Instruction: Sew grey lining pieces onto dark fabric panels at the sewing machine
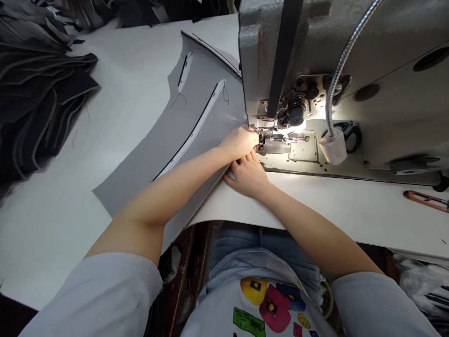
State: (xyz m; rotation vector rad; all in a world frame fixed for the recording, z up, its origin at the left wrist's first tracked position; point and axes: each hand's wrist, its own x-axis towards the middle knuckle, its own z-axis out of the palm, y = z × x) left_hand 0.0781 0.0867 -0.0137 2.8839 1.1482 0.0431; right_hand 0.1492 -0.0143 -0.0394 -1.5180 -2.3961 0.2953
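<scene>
A grey fabric panel (147, 154) with white-and-dark strips on it lies on the white table, its right end under the head of the sewing machine (277, 140). My left hand (239, 142) rests on the panel beside the lit needle area, its fingers curled and closed on the fabric, fingertips partly hidden by the machine. Just below it, my right hand (249, 177) is at the panel's near edge, fingers pressed on the edge and thumb slightly apart. Both hands nearly touch. The exact grip under the right fingers is partly hidden.
Stacked dark fabric pieces (38, 103) lie at the left. A flexible metal lamp neck (345, 51) with a white head (333, 146) hangs before the machine, near black-handled scissors (351, 135). An orange thread snipper (426, 200) lies at the right on the white table (315, 201).
</scene>
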